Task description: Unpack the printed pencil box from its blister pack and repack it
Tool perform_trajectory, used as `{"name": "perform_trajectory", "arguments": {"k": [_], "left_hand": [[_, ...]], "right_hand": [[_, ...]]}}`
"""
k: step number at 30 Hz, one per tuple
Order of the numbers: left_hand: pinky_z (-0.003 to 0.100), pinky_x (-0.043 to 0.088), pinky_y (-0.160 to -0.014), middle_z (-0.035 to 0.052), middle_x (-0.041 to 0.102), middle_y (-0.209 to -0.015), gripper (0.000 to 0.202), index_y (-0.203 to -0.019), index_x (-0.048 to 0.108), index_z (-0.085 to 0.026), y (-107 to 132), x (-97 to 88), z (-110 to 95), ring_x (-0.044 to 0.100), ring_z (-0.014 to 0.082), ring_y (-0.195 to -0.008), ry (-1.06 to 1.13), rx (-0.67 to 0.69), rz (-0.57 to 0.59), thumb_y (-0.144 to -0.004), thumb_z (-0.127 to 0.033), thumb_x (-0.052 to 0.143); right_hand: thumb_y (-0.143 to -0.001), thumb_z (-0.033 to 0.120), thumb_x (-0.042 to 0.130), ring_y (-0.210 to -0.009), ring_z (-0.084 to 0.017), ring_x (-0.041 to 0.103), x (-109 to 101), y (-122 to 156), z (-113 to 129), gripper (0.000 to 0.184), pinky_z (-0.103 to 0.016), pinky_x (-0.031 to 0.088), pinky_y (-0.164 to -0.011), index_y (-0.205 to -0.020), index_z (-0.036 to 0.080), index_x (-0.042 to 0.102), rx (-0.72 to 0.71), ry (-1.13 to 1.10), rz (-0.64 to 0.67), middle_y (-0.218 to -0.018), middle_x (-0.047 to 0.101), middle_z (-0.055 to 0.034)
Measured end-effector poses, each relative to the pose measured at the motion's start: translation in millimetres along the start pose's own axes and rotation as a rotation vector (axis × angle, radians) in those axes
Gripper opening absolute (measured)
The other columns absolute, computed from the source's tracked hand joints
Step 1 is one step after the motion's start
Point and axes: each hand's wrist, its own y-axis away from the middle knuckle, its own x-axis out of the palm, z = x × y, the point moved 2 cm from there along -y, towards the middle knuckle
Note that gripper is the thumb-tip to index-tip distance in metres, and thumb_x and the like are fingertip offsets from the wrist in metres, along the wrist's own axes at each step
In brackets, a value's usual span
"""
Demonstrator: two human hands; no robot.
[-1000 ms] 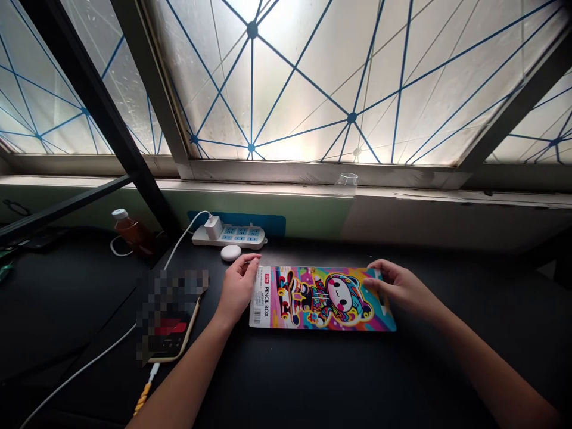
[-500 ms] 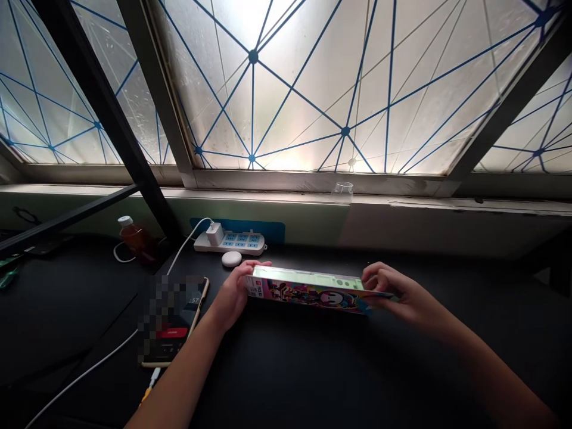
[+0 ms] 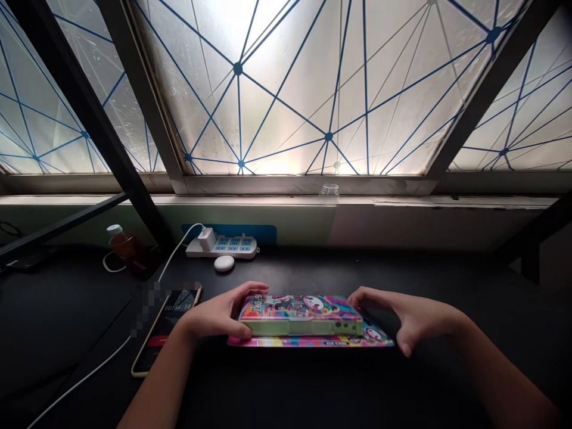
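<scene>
The pencil box (image 3: 300,316) lies flat on the counter (image 3: 313,384), straight ahead of the person and centred between the two hands. Its long axis runs left to right across the body, roughly parallel to the window ledge, with a pale green edge facing the person. Under it lies a longer pink sheet (image 3: 313,341) with the same bright print, showing along the front and past the right end of the box.

The left hand (image 3: 217,316) is the nearer of the two and is closed around the box's left end, its fingers (image 3: 252,288) curling over the far edge. The right hand (image 3: 413,316) is open and spread wide, just off the box's right end, above the pink sheet. It does not appear to be gripping anything.

Left of the box, beside the left forearm, lies a phone (image 3: 167,328), partly blurred. Farther back, against the wall, stand a power strip (image 3: 221,246), a white puck (image 3: 224,263) and a bottle (image 3: 125,248).
</scene>
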Motion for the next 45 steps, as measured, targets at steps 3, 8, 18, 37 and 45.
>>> {"name": "perform_trajectory", "arguments": {"k": [3, 8, 18, 37, 45], "left_hand": [[0.038, 0.042, -0.110, 0.0038, 0.052, -0.147, 0.100, -0.148, 0.045, -0.034, -2, 6.5, -1, 0.052, 0.0309, -0.132, -0.199, -0.046, -0.037, -0.058, -0.017, 0.083], [0.038, 0.044, -0.110, 0.0045, 0.045, -0.149, 0.099, -0.150, 0.043, -0.034, -10, 24.0, -5, 0.051, 0.0302, -0.131, -0.407, -0.015, -0.098, -0.059, -0.015, 0.078], [0.052, 0.030, -0.120, 0.0130, 0.038, -0.157, 0.077, -0.147, 0.048, -0.028, -21, 17.3, 4, 0.033, 0.0358, -0.147, -0.585, 0.102, -0.448, -0.080, -0.053, 0.076], [0.040, 0.051, -0.092, 0.0044, 0.069, -0.101, 0.031, -0.101, 0.070, -0.027, -15, 19.2, -12, 0.064, 0.0276, -0.102, -0.731, 0.308, -0.663, -0.076, -0.038, 0.084], [0.040, 0.046, -0.108, 0.0060, 0.069, -0.128, 0.019, -0.106, 0.075, -0.030, -8, 25.1, -16, 0.059, 0.0283, -0.125, -0.657, 0.221, -0.385, -0.090, -0.039, 0.070]], "right_hand": [[-0.062, 0.056, 0.088, -0.127, -0.033, 0.056, 4, -9, -5, 0.089, -0.045, 0.041, -0.110, -0.137, 0.022, 0.054, 0.031, 0.062, -0.086, -0.129, 0.063, -0.0093], [-0.063, 0.051, 0.086, -0.117, -0.033, 0.058, 26, -28, -1, 0.080, -0.046, 0.051, -0.099, -0.135, 0.030, 0.058, 0.055, 0.395, -0.285, -0.133, 0.059, -0.0066], [-0.060, 0.054, 0.090, -0.129, -0.034, 0.050, 29, -28, 4, 0.078, -0.050, 0.045, -0.108, -0.125, 0.025, 0.058, -0.096, 0.507, -0.420, -0.137, 0.053, -0.0113], [-0.093, 0.024, 0.060, -0.096, -0.028, 0.065, 45, -26, 34, 0.032, -0.047, 0.050, -0.089, -0.125, 0.025, 0.058, -0.343, 1.064, -0.697, -0.110, 0.071, -0.0085], [-0.079, 0.009, 0.059, -0.120, -0.035, 0.064, 74, -38, 33, 0.054, -0.051, 0.053, -0.098, -0.132, 0.020, 0.060, -0.293, 1.168, -0.505, -0.133, 0.067, -0.0158]]}}
